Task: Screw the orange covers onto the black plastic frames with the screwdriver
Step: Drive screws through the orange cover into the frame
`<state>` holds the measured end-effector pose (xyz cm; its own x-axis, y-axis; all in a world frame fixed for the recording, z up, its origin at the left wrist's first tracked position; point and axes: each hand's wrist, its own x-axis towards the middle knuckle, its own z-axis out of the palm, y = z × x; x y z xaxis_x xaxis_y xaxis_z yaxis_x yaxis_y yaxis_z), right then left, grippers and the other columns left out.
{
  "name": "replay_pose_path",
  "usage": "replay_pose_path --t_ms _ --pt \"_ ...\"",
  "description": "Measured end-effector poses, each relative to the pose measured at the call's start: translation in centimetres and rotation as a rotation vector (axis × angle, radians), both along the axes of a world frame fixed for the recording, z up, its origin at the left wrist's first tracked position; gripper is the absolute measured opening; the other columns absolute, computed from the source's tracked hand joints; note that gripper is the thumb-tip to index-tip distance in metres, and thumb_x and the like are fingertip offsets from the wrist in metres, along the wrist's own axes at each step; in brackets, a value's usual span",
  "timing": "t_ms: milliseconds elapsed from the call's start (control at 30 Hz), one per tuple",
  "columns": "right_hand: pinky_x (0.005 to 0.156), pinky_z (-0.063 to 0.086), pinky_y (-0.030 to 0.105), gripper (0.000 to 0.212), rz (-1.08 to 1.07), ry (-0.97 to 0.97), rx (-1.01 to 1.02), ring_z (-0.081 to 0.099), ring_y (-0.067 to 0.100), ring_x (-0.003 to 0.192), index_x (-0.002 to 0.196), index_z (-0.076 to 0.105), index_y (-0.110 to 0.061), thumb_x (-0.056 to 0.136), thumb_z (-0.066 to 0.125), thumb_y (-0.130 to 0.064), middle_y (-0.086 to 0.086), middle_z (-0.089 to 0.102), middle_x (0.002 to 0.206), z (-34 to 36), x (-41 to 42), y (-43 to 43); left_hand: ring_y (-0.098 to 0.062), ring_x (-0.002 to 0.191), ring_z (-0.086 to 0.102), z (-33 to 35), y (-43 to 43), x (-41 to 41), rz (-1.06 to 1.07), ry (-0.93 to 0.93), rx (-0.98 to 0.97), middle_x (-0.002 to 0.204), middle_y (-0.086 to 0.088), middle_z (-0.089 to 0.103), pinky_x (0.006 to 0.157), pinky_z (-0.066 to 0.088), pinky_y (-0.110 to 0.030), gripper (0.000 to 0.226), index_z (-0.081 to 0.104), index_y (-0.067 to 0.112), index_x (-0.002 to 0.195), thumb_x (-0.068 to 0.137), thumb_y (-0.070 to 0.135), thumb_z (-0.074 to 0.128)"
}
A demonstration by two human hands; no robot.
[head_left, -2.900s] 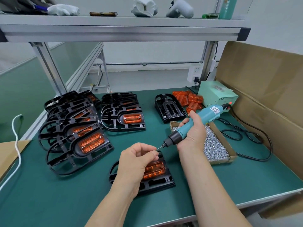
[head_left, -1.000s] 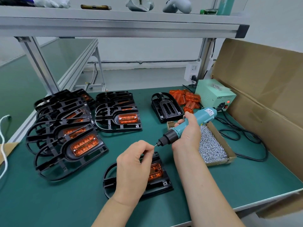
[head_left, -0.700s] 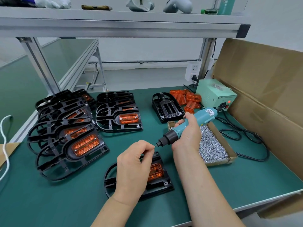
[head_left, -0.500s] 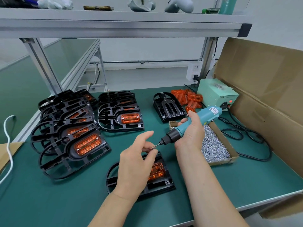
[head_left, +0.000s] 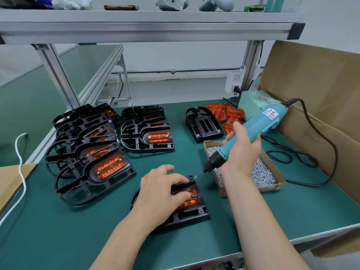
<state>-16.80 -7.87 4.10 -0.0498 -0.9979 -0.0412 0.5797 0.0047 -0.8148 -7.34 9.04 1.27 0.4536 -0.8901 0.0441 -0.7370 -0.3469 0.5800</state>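
A black plastic frame [head_left: 191, 213] lies on the green mat near the front edge, with an orange cover [head_left: 190, 199] set in it. My left hand [head_left: 161, 191] rests flat on the frame, fingers pressing on the cover and the frame's far edge. My right hand [head_left: 241, 152] grips the teal electric screwdriver [head_left: 251, 133], tilted down to the left. A screw sits on its bit tip [head_left: 196, 175], just above the frame's far right corner.
A cardboard box of screws [head_left: 259, 172] lies right of the frame. Finished frames are stacked at left [head_left: 93, 152] and centre [head_left: 148, 131]. One bare frame [head_left: 202, 125], loose orange covers [head_left: 231, 115] and a green power unit [head_left: 255, 102] stand behind. A cardboard wall [head_left: 321, 98] borders the right.
My left hand let go of the screw at the bit and came down flat on the frame. The screwdriver tip dropped toward the frame's far right corner.
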Motion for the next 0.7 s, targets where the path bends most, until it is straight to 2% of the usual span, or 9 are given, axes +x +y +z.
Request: replay_pose_path --t_ms 100,267,433,533,600,700 --pt "0.050 0.047 0.025 0.017 0.008 0.032 -0.083 0.050 0.011 0.047 0.095 0.056 -0.015 0.088 0.070 -0.010 -0.003 0.055 0.057 0.1 -0.3 0.7 -0.013 0.133 0.036 -0.6 -0.1 -0.3 -0.033 -0.044 0.079 0.147 0.010 0.041 0.117 0.017 -0.036 0.032 0.066 0.048 0.112 0.082 0.055 0.069" --pt "0.050 0.045 0.023 0.018 0.039 0.112 -0.236 0.050 0.013 0.048 0.094 0.057 -0.016 0.085 0.072 -0.013 -0.003 0.055 0.058 0.0 -0.6 1.9 -0.005 0.103 0.039 -1.3 -0.5 -0.4 -0.028 -0.094 0.070 0.128 0.020 0.050 0.109 0.018 -0.031 0.032 0.066 0.047 0.108 0.078 0.056 0.071" --pt "0.052 0.048 0.033 0.014 0.074 0.251 -0.347 0.054 0.015 0.052 0.077 0.063 -0.038 0.075 0.077 -0.034 -0.003 0.059 0.064 -0.1 0.0 3.5 -0.006 0.110 0.047 -1.5 -0.7 -0.2 -0.030 -0.103 0.096 0.118 0.024 0.050 0.101 0.027 -0.031 0.033 0.067 0.047 0.105 0.075 0.057 0.073" --pt "0.054 0.051 0.044 0.015 0.076 0.327 -0.441 0.054 0.022 0.056 0.078 0.061 -0.038 0.077 0.076 -0.036 0.000 0.060 0.067 0.0 0.3 4.1 -0.006 0.109 0.047 -1.6 -0.8 0.0 -0.034 -0.105 0.098 0.116 0.023 0.050 0.101 0.030 -0.032 0.033 0.067 0.047 0.106 0.075 0.057 0.073" --pt "0.053 0.052 0.044 0.015 0.082 0.359 -0.486 0.054 0.020 0.055 0.079 0.060 -0.037 0.078 0.075 -0.036 -0.003 0.061 0.067 0.1 0.4 4.4 -0.006 0.109 0.048 -1.6 -0.8 0.0 -0.033 -0.099 0.098 0.116 0.023 0.051 0.103 0.030 -0.033 0.034 0.067 0.046 0.106 0.075 0.057 0.074" --pt "0.052 0.051 0.041 0.017 0.091 0.374 -0.502 0.055 0.022 0.055 0.081 0.060 -0.031 0.077 0.075 -0.037 0.002 0.062 0.069 0.1 0.6 4.8 -0.006 0.109 0.048 -1.7 -0.8 0.1 -0.030 -0.093 0.096 0.116 0.023 0.051 0.102 0.031 -0.034 0.035 0.067 0.046 0.107 0.074 0.057 0.074"
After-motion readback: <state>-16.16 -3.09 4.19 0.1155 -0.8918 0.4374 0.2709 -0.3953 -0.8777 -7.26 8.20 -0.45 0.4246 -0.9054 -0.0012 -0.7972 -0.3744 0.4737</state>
